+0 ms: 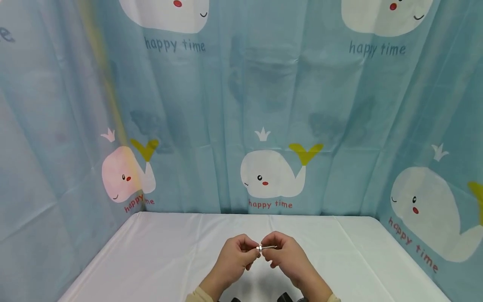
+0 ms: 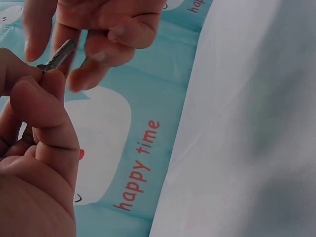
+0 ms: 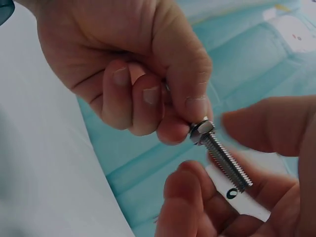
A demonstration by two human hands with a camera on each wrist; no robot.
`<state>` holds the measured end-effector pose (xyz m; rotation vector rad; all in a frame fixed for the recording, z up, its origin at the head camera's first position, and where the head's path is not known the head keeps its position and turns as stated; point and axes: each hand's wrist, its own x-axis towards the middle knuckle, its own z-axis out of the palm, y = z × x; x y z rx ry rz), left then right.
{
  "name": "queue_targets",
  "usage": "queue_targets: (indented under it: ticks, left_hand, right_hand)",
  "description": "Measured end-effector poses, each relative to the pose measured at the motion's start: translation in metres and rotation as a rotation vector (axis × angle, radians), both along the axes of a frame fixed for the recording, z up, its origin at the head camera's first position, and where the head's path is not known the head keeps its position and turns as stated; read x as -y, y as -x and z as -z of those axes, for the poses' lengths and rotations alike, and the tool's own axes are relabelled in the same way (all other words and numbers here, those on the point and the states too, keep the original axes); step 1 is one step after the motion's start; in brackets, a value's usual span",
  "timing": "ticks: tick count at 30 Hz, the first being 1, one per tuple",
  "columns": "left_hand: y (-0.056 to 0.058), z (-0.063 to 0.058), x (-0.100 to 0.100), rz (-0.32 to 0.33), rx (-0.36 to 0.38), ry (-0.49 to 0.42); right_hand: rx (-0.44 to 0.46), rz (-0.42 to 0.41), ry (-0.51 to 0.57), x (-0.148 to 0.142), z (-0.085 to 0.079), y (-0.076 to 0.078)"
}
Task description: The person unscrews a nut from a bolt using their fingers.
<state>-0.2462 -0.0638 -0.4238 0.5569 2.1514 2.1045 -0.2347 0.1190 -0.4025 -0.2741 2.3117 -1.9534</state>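
Both wrists angle inward above the white table (image 1: pixel 151 260); the left hand (image 1: pixel 233 256) pinches the bolt (image 3: pixel 220 154) at its hex end, while the right hand (image 1: pixel 292 256) surrounds the threaded shaft (image 2: pixel 62 54), thumb and fingers apart.

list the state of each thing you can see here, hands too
bolt: pinched near its hex end, threaded end sticking out
left hand: pinching the bolt
right hand: fingers parted around the threaded end
white cloth: spread, lightly creased
blue curtain: hanging, creased
black objects: mostly cut off, state unclear
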Motion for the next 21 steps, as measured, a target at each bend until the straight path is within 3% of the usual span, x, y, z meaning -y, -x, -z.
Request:
queue_targets:
  ticks: [21]
  left_hand:
    - [-0.0033,-0.0054,0.0011,0.012,-0.005,-0.002]
  right_hand:
    - [-0.011,-0.022,-0.017,0.0002,-0.0026,-0.0033]
